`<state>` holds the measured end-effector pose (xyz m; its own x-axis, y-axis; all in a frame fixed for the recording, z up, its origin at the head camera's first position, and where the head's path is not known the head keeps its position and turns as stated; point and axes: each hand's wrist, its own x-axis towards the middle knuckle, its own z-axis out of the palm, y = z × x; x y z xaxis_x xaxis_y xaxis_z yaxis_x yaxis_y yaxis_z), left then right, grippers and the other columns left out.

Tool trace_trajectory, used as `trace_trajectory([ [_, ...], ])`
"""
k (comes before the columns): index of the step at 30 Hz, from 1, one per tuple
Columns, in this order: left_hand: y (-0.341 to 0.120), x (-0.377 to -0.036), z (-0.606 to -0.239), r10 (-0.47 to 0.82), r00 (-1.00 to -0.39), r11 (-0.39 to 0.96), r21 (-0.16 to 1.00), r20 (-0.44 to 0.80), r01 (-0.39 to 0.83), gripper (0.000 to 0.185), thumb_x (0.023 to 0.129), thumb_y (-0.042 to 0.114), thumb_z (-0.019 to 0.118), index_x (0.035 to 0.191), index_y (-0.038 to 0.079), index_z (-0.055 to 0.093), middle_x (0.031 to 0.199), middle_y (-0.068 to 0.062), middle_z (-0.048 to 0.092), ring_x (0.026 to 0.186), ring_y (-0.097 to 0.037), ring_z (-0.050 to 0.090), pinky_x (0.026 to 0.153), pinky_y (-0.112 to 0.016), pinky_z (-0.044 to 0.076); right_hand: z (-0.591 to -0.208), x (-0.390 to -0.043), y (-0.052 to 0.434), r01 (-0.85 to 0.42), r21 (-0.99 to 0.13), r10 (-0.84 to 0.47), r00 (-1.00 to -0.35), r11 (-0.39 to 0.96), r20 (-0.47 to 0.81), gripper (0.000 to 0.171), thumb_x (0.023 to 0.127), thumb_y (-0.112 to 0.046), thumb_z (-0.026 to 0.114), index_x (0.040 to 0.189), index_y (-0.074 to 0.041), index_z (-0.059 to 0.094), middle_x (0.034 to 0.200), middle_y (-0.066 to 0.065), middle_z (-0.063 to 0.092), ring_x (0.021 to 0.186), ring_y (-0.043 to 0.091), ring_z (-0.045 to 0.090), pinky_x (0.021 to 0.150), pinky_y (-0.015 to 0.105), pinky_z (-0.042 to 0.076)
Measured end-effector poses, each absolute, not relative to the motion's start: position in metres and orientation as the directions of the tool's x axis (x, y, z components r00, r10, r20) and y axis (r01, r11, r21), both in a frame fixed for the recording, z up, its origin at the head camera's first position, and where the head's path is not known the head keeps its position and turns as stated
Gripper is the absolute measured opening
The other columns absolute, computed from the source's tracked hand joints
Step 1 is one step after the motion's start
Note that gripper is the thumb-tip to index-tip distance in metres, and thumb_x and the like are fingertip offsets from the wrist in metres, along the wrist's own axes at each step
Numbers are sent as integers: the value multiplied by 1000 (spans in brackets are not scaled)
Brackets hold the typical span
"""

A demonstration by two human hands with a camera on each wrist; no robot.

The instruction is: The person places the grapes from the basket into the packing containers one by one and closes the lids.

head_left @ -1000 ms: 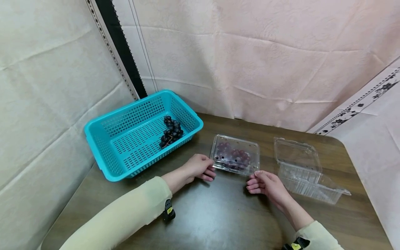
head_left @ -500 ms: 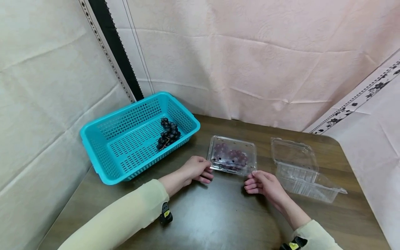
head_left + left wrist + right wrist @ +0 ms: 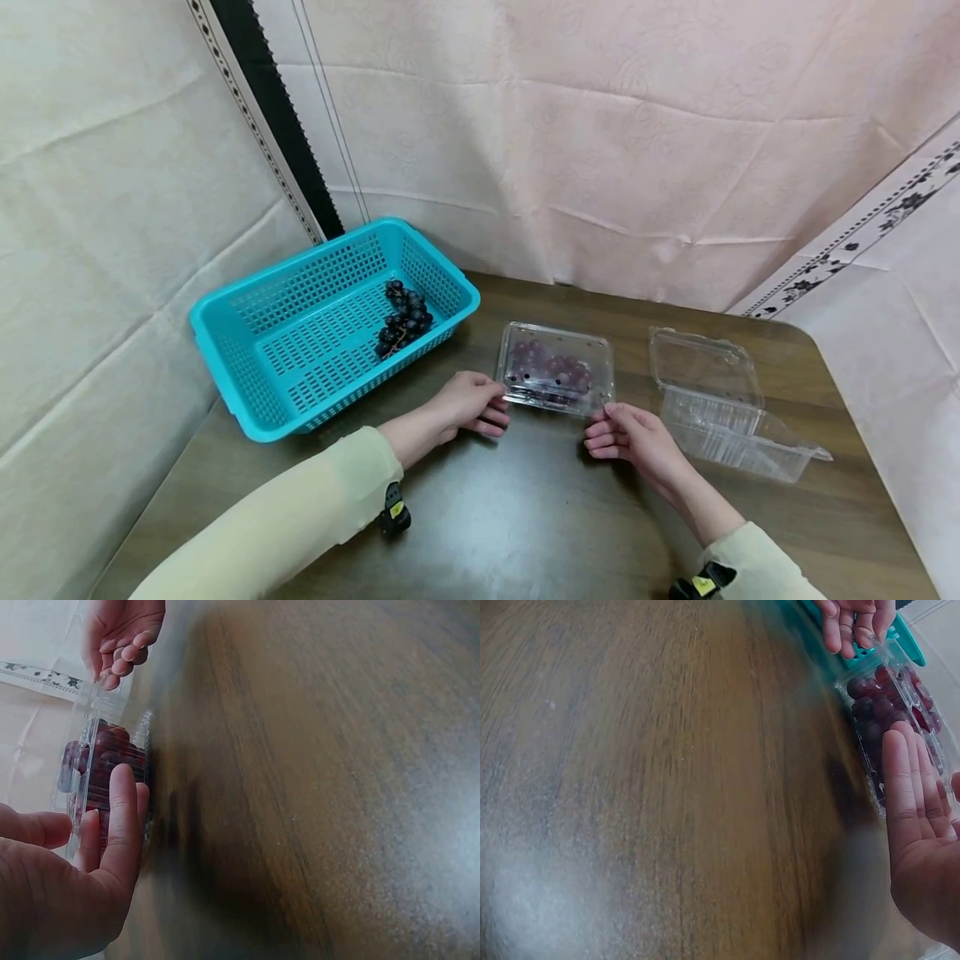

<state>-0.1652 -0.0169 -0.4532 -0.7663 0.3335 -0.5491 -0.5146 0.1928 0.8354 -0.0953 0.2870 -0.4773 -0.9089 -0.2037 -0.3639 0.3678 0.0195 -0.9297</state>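
A lidded clear plastic clamshell (image 3: 555, 337) with red grapes (image 3: 551, 367) inside sits mid-table in the head view. My left hand (image 3: 467, 407) pinches its near left corner between thumb and forefinger, the other fingers held out below. At the near right corner, my right hand (image 3: 633, 437) pinches the rim the same way. From the left wrist, the left thumb (image 3: 49, 829) shows against the rim, fingers along the box's front wall. The right wrist view shows the right fingers (image 3: 907, 772) in front of the grapes.
On the left stands a turquoise perforated basket (image 3: 225, 333) holding a bunch of black grapes (image 3: 403, 321). A second clear clamshell (image 3: 738, 433) lies with its lid raised to the right. Pale cloth (image 3: 600, 150) hangs behind the wooden table (image 3: 510, 517).
The head view has shifted slightly, moving the scene a little to the left. Both hands stay at the same corners of the grape clamshell.
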Motion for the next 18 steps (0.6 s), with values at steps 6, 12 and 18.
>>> trace_trajectory([
  [6,-20,-164,-451,334,-769,203,839,-545,-506,28,112,18,55,123,-5,66,119,-24,72,99,-31,78,74,-38,66,-476,-97,284,374,-928,-202,-908,14,-368,51,117,-37,45,131,11,56,104,10,77,93,20,77,87,38,65],
  [12,-28,-162,-448,349,-769,268,844,-535,-465,35,113,25,56,123,-8,65,118,-23,70,98,-32,78,73,-38,66,-476,-95,283,375,-927,-214,-904,20,-370,61,117,-42,41,142,13,49,103,9,76,94,21,77,87,38,65],
  [18,-36,-157,-440,354,-781,388,841,-514,-377,38,112,31,59,120,-4,67,113,-22,72,96,-31,78,70,-37,66,-473,-88,281,364,-928,-261,-892,73,-370,66,117,-43,40,144,17,46,101,10,76,93,23,78,86,41,65],
])
